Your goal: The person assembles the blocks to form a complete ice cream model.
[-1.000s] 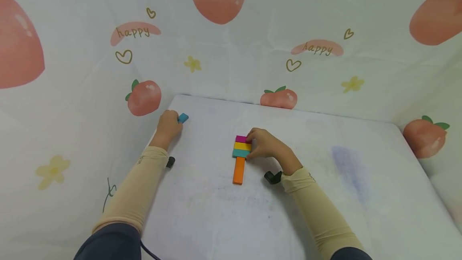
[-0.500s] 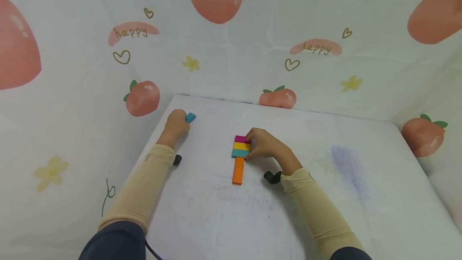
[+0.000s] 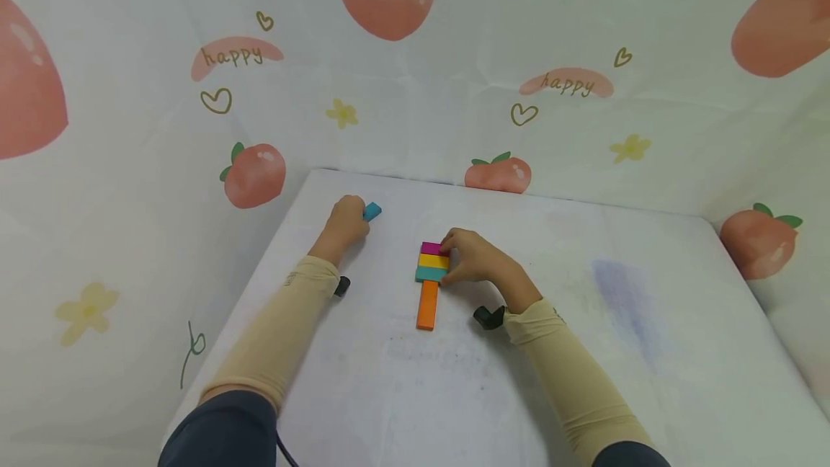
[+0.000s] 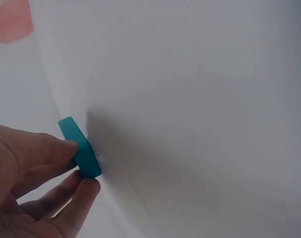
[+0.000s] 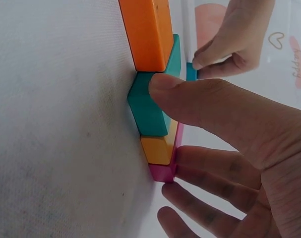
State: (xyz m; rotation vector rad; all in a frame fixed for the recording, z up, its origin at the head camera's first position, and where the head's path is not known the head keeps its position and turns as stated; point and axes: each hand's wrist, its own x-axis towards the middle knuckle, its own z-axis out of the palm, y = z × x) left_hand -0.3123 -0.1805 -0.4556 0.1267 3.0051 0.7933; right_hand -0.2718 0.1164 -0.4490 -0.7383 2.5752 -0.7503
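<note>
My left hand [image 3: 345, 223] pinches a blue block [image 3: 372, 212] between thumb and fingers, left of the other blocks; in the left wrist view this block [image 4: 82, 148] looks tilted. On the table, magenta [image 3: 429, 248], yellow [image 3: 432, 261] and teal [image 3: 430, 274] blocks lie side by side in a stack-like row. An orange block [image 3: 426, 306] extends lengthwise from the teal one toward the person. At the row's right end my right hand [image 3: 478, 258] holds these blocks. Its thumb presses the teal block [image 5: 150, 104], while fingers touch the magenta block [image 5: 162, 172].
The white table [image 3: 519, 395] bears a faint purple smudge [image 3: 622, 301] on the right. A cloth wall [image 3: 421, 99] printed with peaches stands behind and to the left. Dark wrist cameras sit below both hands.
My left hand has carried the blue block rightward from near the table's left edge, closer to the row. The right hand and the row of blocks have stayed put.
</note>
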